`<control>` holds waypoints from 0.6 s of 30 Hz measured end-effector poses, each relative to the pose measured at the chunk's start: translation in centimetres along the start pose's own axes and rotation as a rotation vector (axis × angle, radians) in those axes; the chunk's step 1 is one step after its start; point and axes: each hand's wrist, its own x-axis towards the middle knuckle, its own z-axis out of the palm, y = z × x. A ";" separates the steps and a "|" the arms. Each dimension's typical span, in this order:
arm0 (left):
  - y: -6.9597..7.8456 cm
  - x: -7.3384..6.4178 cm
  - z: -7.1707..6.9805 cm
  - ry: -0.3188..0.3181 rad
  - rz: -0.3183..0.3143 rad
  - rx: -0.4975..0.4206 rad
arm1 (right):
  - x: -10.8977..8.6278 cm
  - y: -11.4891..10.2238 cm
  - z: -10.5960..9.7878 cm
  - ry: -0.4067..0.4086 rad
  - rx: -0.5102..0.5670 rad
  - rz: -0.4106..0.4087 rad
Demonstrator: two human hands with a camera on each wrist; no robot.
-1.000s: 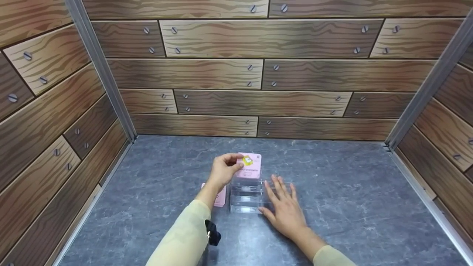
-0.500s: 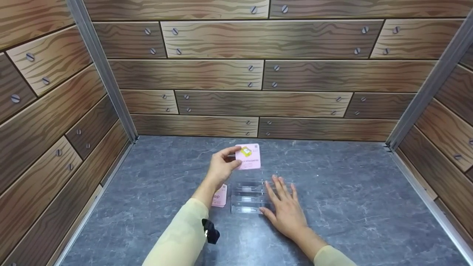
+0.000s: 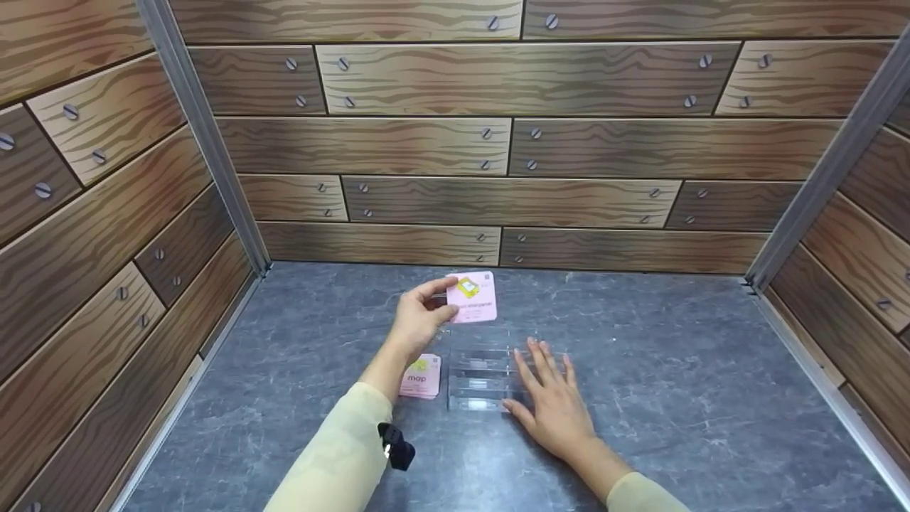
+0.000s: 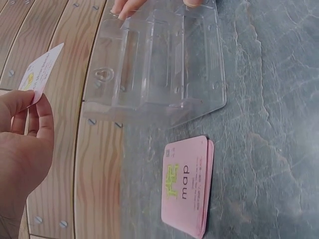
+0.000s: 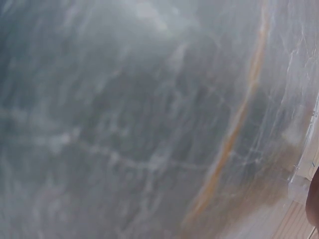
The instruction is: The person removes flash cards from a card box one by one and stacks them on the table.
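My left hand [image 3: 416, 323] pinches a pink flashcard [image 3: 475, 295] by its left edge, between thumb and fingers. A yellow picture and a line of print face me on the card. It is held above the back of a clear plastic tiered card rack [image 3: 478, 392], apart from it. With straight, spread fingers, my right hand [image 3: 558, 412] rests at the rack's right side. The left wrist view shows the rack's stepped slots, and beside them a small stack of pink flashcards [image 4: 185, 186]; the top one reads "map".
Under everything lies a grey marbled tabletop [image 3: 682, 398]. Wood-patterned panels [image 3: 412, 142] close off the back and both sides, with metal strips [image 3: 213, 149] at the corners. The right wrist view holds mostly blurred tabletop, with the rack's edge at far right.
My left hand has lifted the flashcard up and away from the rack, then drifted slightly left. More of the "map" card now shows beside the forearm. The right hand stays at the rack.
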 end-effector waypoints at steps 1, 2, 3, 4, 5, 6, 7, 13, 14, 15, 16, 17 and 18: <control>0.1 -0.1 -0.1 0.000 0.001 -0.001 | 0.0 0.0 0.0 0.004 -0.003 -0.002; 0.1 -0.1 -0.3 0.000 0.002 0.003 | 0.0 0.0 0.0 0.008 -0.006 -0.004; 0.2 -0.2 -0.4 -0.001 0.003 0.005 | 0.0 0.0 0.0 0.011 -0.010 -0.006; 0.2 -0.2 -0.5 -0.003 0.005 0.009 | 0.0 0.0 0.0 0.011 -0.014 -0.006; 0.2 -0.3 -0.6 -0.004 0.006 0.010 | 0.0 0.1 0.0 0.012 -0.017 -0.006; 0.3 -0.4 -0.8 -0.004 0.007 0.009 | 0.0 0.1 0.0 0.011 -0.018 -0.006; 0.3 -0.4 -0.9 -0.004 0.008 0.009 | -0.1 0.1 0.1 0.010 -0.016 -0.005; 0.4 -1.0 -1.7 -0.017 0.007 -0.012 | -0.2 0.0 0.1 0.000 0.007 0.002; 0.5 -1.2 -1.8 -0.019 0.005 -0.013 | -0.2 0.0 0.1 0.002 0.009 0.003; 0.5 -1.3 -1.9 -0.019 0.003 -0.011 | -0.2 0.0 0.1 0.006 0.006 0.002; 0.5 -1.4 -2.0 -0.017 0.001 -0.007 | -0.1 0.0 0.1 0.009 0.004 0.001; 0.5 -1.5 -2.1 -0.012 0.001 0.000 | -0.1 -0.1 0.1 0.011 -0.001 0.000; 0.5 -1.6 -2.2 -0.007 0.002 0.007 | -0.1 -0.1 0.1 0.013 -0.003 -0.001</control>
